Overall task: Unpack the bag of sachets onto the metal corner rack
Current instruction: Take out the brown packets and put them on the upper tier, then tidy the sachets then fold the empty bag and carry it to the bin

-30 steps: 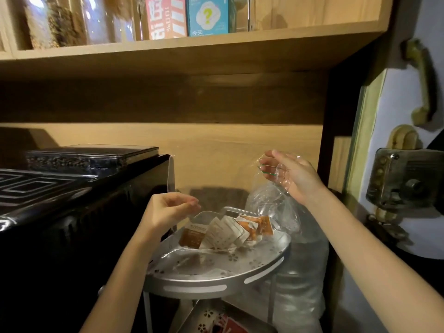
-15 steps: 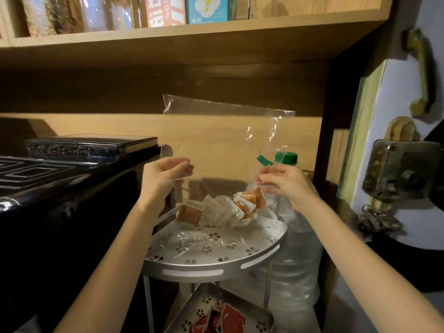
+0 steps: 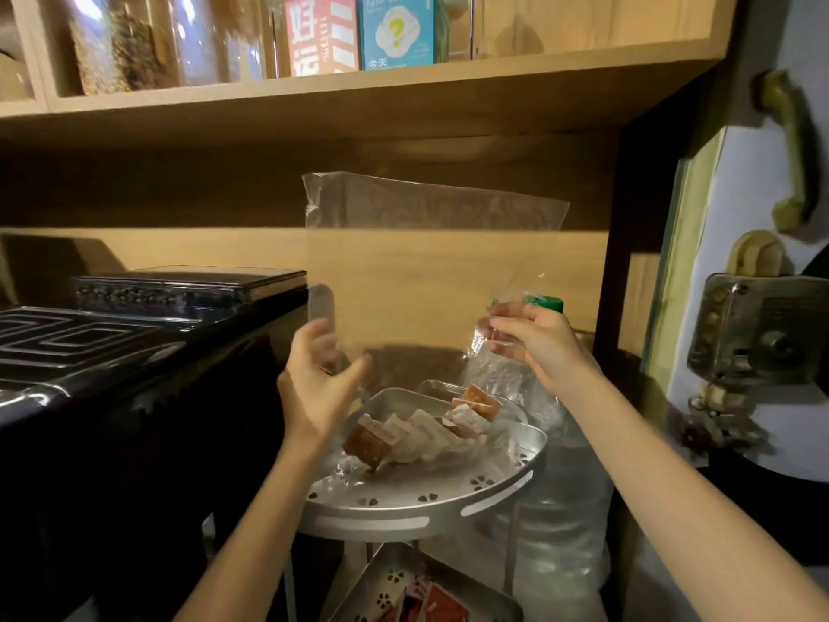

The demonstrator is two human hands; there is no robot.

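several flat paper sachets (image 3: 417, 435) lie heaped on the perforated metal rack (image 3: 426, 496). right hand (image 3: 534, 343) pinches the upended clear crinkly bag (image 3: 430, 244); left hand (image 3: 318, 379) spread, empty.

The metal corner rack (image 3: 386, 518) has a round, perforated top tray; a heap of sachets (image 3: 421, 430) lies toward its back.

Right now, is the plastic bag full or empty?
Empty, it seems: the plastic bag is held up upside down and looks clear, while the sachets lie on the metal rack.
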